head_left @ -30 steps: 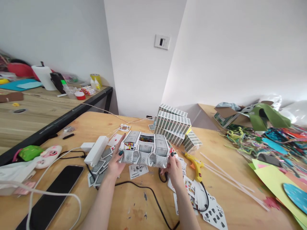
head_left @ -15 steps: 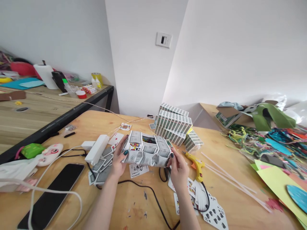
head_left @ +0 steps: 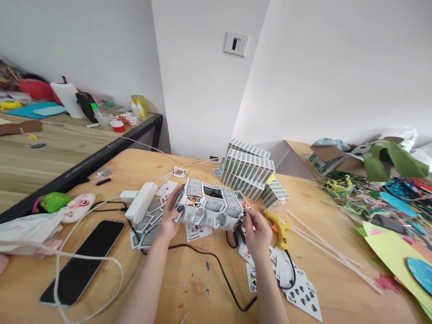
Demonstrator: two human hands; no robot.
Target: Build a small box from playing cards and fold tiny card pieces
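A boxy model built from folded playing cards (head_left: 211,216) is held above the table, slightly tilted, with a rectangular opening in its top. My left hand (head_left: 171,218) wraps round its left end, thumb on the front side. At the right end, my right hand (head_left: 258,231) pinches the corner with thumb and fingertips; the exact contact is partly hidden. Loose cards (head_left: 148,229) lie face down left of the model, and a joker card (head_left: 198,232) lies beneath it. More face-up cards (head_left: 303,292) are spread near my right forearm.
A yellow glue gun (head_left: 278,229) lies right of my right hand, its black cable crossing the table. Beyond stand stacked card boxes (head_left: 248,171). A white power strip (head_left: 141,202) and a phone (head_left: 84,263) are at left; clear glue sticks (head_left: 324,245) and craft paper (head_left: 388,247) at right.
The model's right end has tipped lower, and my right hand has shifted slightly right and down along it. The whole view has shifted a little.
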